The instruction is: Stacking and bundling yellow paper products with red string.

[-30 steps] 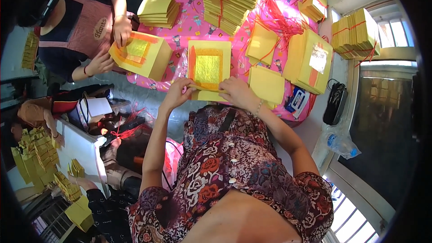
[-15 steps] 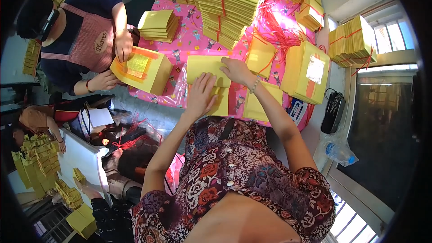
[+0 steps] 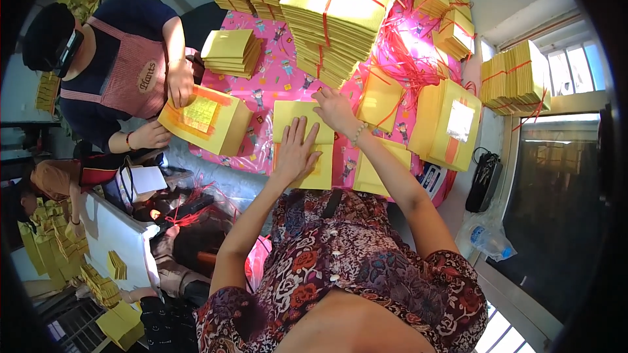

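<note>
A folded yellow paper (image 3: 288, 112) lies on the pink patterned tabletop in front of me, its lower flap (image 3: 322, 173) showing a brighter patch at my side. My left hand (image 3: 297, 153) rests on it, open, palm down with fingers spread. At the paper's far right corner is my right hand (image 3: 336, 111), fingers bent and pressing on it, thumb apart. What lies under the right palm is hidden. To the right are a yellow paper stack (image 3: 376, 168) near the table edge and another one tied with red string (image 3: 381, 99).
A tall tied stack of yellow paper (image 3: 333, 19) rises beyond my hands. Loose red strings (image 3: 412, 46) lie right of it. Across the left corner a co-worker (image 3: 134, 65) handles a thick yellow paper block (image 3: 222, 124). A plastic bottle (image 3: 490, 242) sits by the window at right.
The whole view has tilted slightly, so the table sits lower in the picture. My left fingers have spread over the paper; my right hand remains at the far corner, its fingertips slightly farther left.
</note>
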A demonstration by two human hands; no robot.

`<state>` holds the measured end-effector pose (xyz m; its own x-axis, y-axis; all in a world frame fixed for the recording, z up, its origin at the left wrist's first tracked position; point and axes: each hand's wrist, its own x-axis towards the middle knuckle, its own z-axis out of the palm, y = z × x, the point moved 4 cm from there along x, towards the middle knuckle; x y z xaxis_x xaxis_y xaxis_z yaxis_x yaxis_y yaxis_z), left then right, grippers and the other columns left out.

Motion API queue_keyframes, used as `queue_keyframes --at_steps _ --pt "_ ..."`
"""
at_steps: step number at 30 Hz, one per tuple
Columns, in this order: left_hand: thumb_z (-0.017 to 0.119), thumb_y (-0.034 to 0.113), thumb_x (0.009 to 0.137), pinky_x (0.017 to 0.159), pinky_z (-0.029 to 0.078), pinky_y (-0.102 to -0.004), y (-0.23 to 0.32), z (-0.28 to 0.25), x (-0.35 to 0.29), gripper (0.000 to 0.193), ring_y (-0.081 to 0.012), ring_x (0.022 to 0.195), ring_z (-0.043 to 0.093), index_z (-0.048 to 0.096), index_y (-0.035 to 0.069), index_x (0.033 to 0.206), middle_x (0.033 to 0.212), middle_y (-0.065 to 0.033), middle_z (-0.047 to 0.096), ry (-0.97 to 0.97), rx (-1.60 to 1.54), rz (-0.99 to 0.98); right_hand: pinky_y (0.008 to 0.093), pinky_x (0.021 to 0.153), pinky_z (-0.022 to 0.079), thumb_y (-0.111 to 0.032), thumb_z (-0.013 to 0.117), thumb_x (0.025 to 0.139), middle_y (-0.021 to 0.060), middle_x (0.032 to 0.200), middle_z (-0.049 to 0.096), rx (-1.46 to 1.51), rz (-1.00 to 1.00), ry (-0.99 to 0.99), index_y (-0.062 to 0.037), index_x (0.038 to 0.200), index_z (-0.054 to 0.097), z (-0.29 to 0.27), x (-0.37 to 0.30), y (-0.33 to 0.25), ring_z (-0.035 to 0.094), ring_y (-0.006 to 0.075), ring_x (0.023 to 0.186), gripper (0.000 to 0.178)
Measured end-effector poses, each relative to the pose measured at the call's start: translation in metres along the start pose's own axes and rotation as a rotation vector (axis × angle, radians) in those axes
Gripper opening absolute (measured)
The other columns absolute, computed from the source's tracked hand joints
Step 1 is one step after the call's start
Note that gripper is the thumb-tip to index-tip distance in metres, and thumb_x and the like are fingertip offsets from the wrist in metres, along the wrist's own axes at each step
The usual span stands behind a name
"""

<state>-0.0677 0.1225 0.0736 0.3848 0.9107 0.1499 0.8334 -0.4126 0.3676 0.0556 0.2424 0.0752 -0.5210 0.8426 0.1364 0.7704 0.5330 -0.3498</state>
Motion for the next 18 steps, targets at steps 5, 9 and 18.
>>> queue_keyframes --at_steps 5,9,18 --pt "0.057 0.038 0.09 0.113 0.018 -0.0563 0.004 -0.003 -0.003 0.073 -0.0452 0.14 0.02 0.027 0.01 0.15 0.151 -0.0269 0.023 -0.011 0.002 0.007 0.0427 0.087 0.049 -0.019 0.067 0.081 0.0106 0.103 0.061 0.158 -0.01 -0.032 -0.0077 0.11 0.061 0.012 0.002 -0.005 0.058 0.0308 0.103 0.032" --pt "0.055 0.04 0.091 0.113 0.017 -0.0568 0.005 -0.003 -0.004 0.072 -0.0456 0.14 0.02 0.027 0.009 0.15 0.151 -0.0275 0.022 -0.01 0.0 -0.007 0.0426 0.086 0.05 -0.017 0.066 0.081 0.0108 0.102 0.061 0.187 -0.032 -0.005 -0.0083 0.111 0.062 0.009 0.001 -0.011 0.059 0.0306 0.1 0.032" --pt "0.052 0.042 0.093 0.113 0.017 -0.0566 0.005 0.004 -0.008 0.069 -0.0457 0.141 0.018 0.03 0.007 0.148 0.152 -0.028 0.021 -0.006 -0.021 -0.014 0.0425 0.083 0.051 -0.013 0.064 0.079 0.0092 0.101 0.06 0.155 -0.065 -0.024 -0.0094 0.109 0.063 0.022 0.002 -0.013 0.059 0.0297 0.099 0.03"
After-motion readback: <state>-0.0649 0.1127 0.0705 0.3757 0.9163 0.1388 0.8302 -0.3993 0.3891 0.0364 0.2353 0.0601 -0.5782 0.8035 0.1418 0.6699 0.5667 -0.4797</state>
